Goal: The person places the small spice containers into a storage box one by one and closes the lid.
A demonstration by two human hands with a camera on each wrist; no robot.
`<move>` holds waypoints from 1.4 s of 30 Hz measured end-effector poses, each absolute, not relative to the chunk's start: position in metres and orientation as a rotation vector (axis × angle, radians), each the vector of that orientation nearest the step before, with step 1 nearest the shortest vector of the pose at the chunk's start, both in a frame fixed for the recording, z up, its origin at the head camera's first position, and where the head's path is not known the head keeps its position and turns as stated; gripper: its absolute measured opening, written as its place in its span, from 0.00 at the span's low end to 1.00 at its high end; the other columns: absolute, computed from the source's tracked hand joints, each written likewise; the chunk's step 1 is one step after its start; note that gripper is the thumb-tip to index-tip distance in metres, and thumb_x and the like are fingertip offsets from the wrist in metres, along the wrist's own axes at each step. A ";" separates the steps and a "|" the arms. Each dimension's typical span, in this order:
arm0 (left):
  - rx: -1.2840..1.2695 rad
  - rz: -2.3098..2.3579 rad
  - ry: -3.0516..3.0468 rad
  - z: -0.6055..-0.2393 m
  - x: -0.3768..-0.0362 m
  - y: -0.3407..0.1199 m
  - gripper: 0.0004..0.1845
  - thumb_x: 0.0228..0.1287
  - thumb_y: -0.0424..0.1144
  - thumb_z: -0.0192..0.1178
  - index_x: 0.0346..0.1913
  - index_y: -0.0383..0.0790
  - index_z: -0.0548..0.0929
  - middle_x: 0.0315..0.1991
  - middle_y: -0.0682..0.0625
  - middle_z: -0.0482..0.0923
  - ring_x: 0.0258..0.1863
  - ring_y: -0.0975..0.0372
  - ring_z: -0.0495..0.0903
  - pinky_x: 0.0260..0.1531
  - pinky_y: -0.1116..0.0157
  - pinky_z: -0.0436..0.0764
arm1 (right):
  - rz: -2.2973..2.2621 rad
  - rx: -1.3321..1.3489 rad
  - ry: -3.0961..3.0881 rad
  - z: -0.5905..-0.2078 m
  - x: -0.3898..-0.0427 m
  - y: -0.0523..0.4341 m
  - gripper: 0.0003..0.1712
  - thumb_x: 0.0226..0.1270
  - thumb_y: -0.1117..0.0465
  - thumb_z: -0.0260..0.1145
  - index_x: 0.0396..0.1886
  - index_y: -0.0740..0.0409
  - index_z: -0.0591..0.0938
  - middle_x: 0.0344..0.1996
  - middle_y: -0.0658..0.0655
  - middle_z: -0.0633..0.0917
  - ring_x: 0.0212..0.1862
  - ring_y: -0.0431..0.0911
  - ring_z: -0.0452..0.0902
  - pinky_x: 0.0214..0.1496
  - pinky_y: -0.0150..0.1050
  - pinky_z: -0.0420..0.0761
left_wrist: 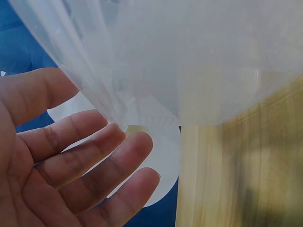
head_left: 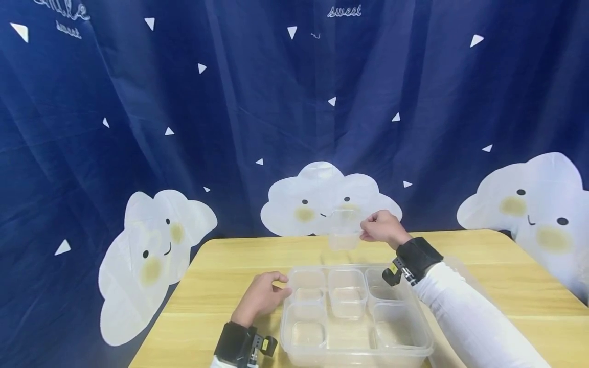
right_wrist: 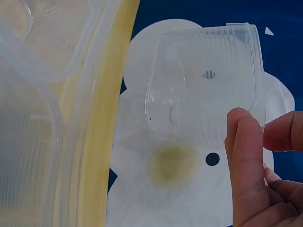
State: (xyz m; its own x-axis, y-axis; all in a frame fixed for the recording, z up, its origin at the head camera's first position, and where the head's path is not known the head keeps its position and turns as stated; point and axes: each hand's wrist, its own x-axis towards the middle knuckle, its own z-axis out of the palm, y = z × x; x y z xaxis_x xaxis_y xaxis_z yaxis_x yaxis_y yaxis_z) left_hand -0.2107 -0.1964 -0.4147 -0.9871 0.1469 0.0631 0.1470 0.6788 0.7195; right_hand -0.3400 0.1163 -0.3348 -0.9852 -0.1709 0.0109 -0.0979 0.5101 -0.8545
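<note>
My right hand [head_left: 383, 227] pinches the rim of a small clear plastic container [head_left: 342, 235] between thumb and fingers, held up above the far part of the table. In the right wrist view this small container [right_wrist: 203, 85] has ribbed walls and is tilted sideways. Below it stands a large clear plastic box [head_left: 359, 352] with several small clear containers inside, among them one at the back middle [head_left: 347, 306]. My left hand [head_left: 262, 295] is at the box's left side, its fingertips right at the wall. In the left wrist view the left fingers [left_wrist: 135, 149] are spread and loosely bent.
The light wooden table [head_left: 221, 286] carries the box near its front. A pale flat piece [head_left: 455, 268] lies to the right of the box, partly under my right sleeve [head_left: 474, 312]. Behind the table hangs a dark blue curtain [head_left: 276, 102] printed with clouds and triangles.
</note>
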 end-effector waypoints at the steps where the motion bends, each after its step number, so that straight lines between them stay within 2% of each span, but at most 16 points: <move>1: -0.250 -1.235 -2.878 -0.415 -0.211 -0.197 0.16 0.62 0.40 0.65 0.50 0.35 0.81 0.50 0.40 0.80 0.40 0.55 0.83 0.38 0.56 0.83 | -1.504 -0.234 2.662 -0.335 -0.340 0.117 0.13 0.63 0.65 0.56 0.39 0.73 0.79 0.29 0.60 0.84 0.30 0.43 0.83 0.39 0.36 0.85; 9: -0.244 -1.239 -2.878 -0.413 -0.211 -0.198 0.16 0.63 0.40 0.65 0.50 0.35 0.81 0.50 0.39 0.80 0.40 0.54 0.83 0.38 0.57 0.84 | -1.522 -0.226 2.623 -0.334 -0.334 0.120 0.15 0.65 0.65 0.56 0.44 0.75 0.78 0.33 0.63 0.83 0.34 0.46 0.83 0.41 0.37 0.85; 17: -0.236 -1.251 -2.881 -0.411 -0.211 -0.197 0.17 0.63 0.41 0.65 0.50 0.36 0.81 0.50 0.40 0.80 0.41 0.55 0.83 0.38 0.58 0.84 | -1.564 -0.241 2.609 -0.331 -0.326 0.122 0.12 0.64 0.66 0.55 0.41 0.72 0.78 0.31 0.61 0.84 0.33 0.45 0.82 0.41 0.36 0.85; 28: -0.256 -1.258 -2.866 -0.413 -0.210 -0.196 0.17 0.62 0.41 0.65 0.50 0.34 0.81 0.51 0.38 0.80 0.40 0.53 0.84 0.38 0.57 0.84 | -1.583 -0.275 2.599 -0.332 -0.316 0.125 0.14 0.64 0.67 0.55 0.43 0.75 0.77 0.31 0.61 0.84 0.33 0.44 0.82 0.41 0.37 0.85; 42: -0.234 -1.244 -2.879 -0.412 -0.209 -0.195 0.17 0.62 0.41 0.66 0.50 0.34 0.81 0.50 0.38 0.81 0.40 0.54 0.84 0.39 0.56 0.83 | -1.615 -0.326 2.583 -0.335 -0.301 0.126 0.15 0.63 0.66 0.54 0.41 0.76 0.77 0.27 0.59 0.84 0.32 0.45 0.83 0.41 0.37 0.85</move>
State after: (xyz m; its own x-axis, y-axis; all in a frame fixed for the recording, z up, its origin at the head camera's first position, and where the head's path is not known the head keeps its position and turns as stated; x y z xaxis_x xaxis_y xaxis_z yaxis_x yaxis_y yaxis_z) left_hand -0.2088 -0.1948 -0.4125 -0.9889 0.1373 0.0561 0.1350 0.6761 0.7243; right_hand -0.3012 0.1260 -0.3348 -0.9744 -0.2200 0.0467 -0.1383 0.4223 -0.8959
